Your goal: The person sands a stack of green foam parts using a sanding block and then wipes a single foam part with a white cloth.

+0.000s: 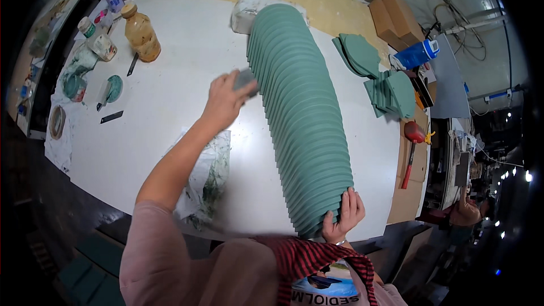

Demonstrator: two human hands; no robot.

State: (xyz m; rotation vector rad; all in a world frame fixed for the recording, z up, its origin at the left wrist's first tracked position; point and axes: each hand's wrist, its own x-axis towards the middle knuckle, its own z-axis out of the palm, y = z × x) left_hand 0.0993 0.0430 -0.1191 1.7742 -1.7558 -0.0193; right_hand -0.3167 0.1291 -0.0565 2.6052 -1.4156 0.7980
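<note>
A long fanned row of overlapping green pieces with rounded edges (306,107) runs from the far middle of the table toward me. My left hand (222,102) is closed around a small grey block, perhaps a sponge (247,83), at the row's left edge; it is slightly blurred, and I cannot tell if it touches the pieces. At the near end, my right hand (345,215) grips the last green pieces, thumb on one side and fingers on the other. A white wrapped block (242,14) stands against the row's far end.
White table (187,79). At left stand a bottle of brownish liquid (141,34), a green-stained jar (75,88) and black blades (111,117). A stained cloth (207,175) lies by my left forearm. Loose green pieces (399,93), a red-handled mallet (413,136) and cardboard boxes (391,20) are at right.
</note>
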